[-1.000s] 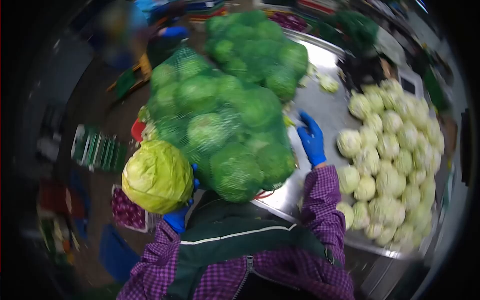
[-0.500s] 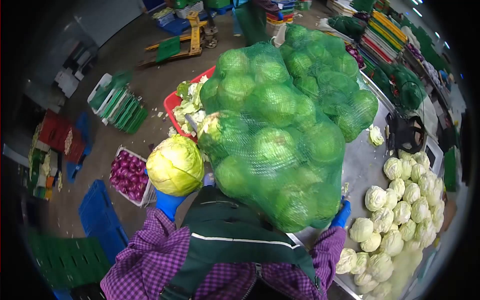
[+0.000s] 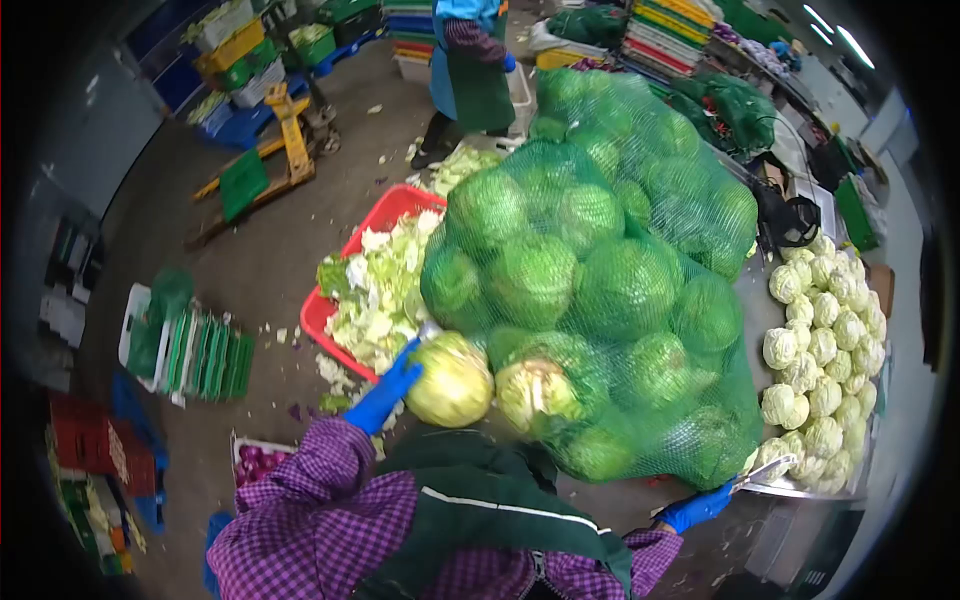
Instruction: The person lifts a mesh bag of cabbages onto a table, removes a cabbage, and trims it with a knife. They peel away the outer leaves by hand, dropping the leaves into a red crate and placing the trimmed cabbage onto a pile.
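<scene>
My left hand (image 3: 382, 396), in a blue glove, grips the side of a pale yellow-green cabbage (image 3: 450, 380). This cabbage is beside a large green mesh sack (image 3: 530, 275) full of cabbages. Near it, a cabbage with a pale cut base (image 3: 540, 392) shows at the sack's lower edge. At the lower right my right hand (image 3: 698, 508), also gloved in blue, is closed around the handle of a knife (image 3: 765, 472). The blade points right, toward the trimmed white cabbages (image 3: 822, 390) piled on the metal table (image 3: 755, 310).
A red tub (image 3: 318, 312) of cabbage leaves stands left of the sack. A second mesh sack (image 3: 690, 180) lies behind. Stacked green crates (image 3: 205, 350), a yellow pallet jack (image 3: 292, 135) and a crate of red onions (image 3: 262, 462) are on the floor. A co-worker (image 3: 470, 70) stands at the back.
My left hand has brought the cabbage rightward, close to the sack. My right hand has come out from beside the sack, showing the knife. The view has shifted, and the co-worker is more visible.
</scene>
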The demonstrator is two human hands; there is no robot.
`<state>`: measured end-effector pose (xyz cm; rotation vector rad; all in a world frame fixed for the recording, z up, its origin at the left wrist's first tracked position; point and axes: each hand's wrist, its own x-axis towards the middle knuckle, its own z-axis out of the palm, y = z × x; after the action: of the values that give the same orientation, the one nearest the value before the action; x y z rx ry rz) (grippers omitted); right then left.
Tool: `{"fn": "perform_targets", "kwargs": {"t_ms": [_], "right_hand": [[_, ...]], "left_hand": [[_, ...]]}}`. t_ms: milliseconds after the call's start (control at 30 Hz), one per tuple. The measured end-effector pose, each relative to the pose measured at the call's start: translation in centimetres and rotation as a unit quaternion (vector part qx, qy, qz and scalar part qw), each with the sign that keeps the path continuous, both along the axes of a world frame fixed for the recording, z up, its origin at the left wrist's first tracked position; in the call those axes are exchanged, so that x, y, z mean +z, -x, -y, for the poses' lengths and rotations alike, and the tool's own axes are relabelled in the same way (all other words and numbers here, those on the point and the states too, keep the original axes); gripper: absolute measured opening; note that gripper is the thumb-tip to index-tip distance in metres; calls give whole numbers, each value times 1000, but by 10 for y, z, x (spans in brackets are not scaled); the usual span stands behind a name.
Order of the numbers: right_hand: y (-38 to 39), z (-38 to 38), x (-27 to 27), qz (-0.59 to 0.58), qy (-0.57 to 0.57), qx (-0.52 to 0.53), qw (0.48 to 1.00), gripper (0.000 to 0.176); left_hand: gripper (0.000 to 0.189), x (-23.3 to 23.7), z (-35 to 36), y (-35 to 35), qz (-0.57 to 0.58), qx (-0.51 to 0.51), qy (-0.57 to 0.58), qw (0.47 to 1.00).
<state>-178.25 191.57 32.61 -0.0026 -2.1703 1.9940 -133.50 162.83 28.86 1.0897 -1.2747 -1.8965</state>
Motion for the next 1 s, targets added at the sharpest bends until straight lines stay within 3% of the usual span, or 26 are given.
{"fn": "perform_targets", "kwargs": {"t_ms": [67, 133, 200, 233, 267, 333, 367, 433, 467, 500, 533, 633, 800, 900, 967, 1000], "right_hand": [[-33, 12, -8, -24, -30, -53, 998, 47], [-46, 10, -30, -91, -162, -130, 974, 49], [-58, 43, -26, -124, -133, -175, 968, 49], [-66, 61, -21, -154, -116, -209, 959, 49], [-73, 78, -10, -127, -27, -210, 969, 49], [-64, 86, -16, -138, 1, -230, 963, 48], [-60, 93, -15, -149, 25, -244, 958, 48], [-46, 90, -29, -134, 62, -268, 952, 45], [-26, 65, -63, -175, -88, -285, 938, 45], [-7, 50, -79, -211, -235, -297, 901, 46], [0, 45, -82, -221, -245, -291, 898, 46], [12, 55, -81, -186, -176, -266, 929, 45], [31, 60, -93, -138, -147, -215, 956, 45], [63, 59, -100, -130, -141, -168, 967, 45], [89, 61, -99, -113, -134, -130, 976, 44], [104, 60, -99, -106, -128, -111, 980, 44]], "left_hand": [[65, -6, 11, 1, 88, -107, 77, 987], [58, 16, 21, -1, 128, -169, 63, 975], [54, 6, 59, -10, 128, -194, 94, 968], [50, -9, 82, -18, 131, -135, 39, 981], [47, -24, 106, -22, 134, -74, -17, 988], [47, -31, 150, -7, 103, 89, 49, 990], [51, -28, 166, 3, 132, 104, 83, 982], [54, -49, 202, 17, 90, 128, 30, 987], [54, -47, 213, 30, 85, 125, 29, 988], [54, -44, 223, 47, -17, 76, -52, 996], [53, -43, 227, 61, -118, 27, -134, 984], [49, -15, 219, 76, -56, -51, -234, 969], [42, -21, 189, 88, -21, -107, -154, 982], [42, -19, 164, 108, -58, -116, -118, 984], [41, -46, 159, 116, -48, -87, -123, 987], [41, -56, 155, 123, -87, -61, -202, 974]]}}
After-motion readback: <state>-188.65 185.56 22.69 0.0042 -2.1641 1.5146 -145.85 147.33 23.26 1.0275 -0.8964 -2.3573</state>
